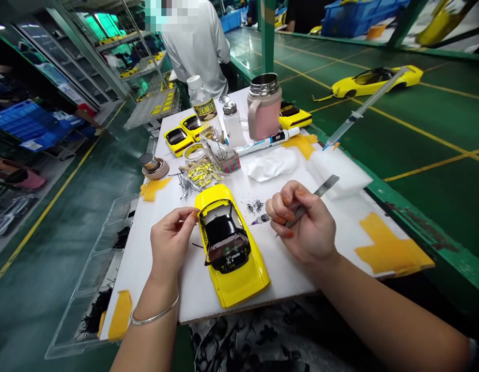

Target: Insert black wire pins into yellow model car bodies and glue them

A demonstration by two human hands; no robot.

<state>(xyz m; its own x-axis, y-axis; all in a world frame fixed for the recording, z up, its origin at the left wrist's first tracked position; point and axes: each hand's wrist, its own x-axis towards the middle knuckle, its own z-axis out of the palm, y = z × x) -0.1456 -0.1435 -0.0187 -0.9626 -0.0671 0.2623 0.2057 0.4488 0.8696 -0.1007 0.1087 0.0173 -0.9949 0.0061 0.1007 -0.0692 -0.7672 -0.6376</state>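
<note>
A yellow model car [245,266] with a black roof lies in front of me on the white board. My left hand [170,235] pinches at its left edge, thumb and forefinger together against the body; whether a small part is between the fingertips I cannot tell. My right hand [303,219] is curled around metal tweezers [327,185], whose flat end sticks out to the upper right. By its fingers is a thin syringe [261,219] with a purple tip, partly hidden. Tiny black parts [255,206] are scattered beyond the car.
Farther back are a pink mug [264,111], a marker pen [268,142], a bottle [201,101] and bags of small parts [202,173]. A large syringe [365,106] stands in white foam [340,173] at right. A clear tray [82,305] lies left; a person [198,41] is beyond.
</note>
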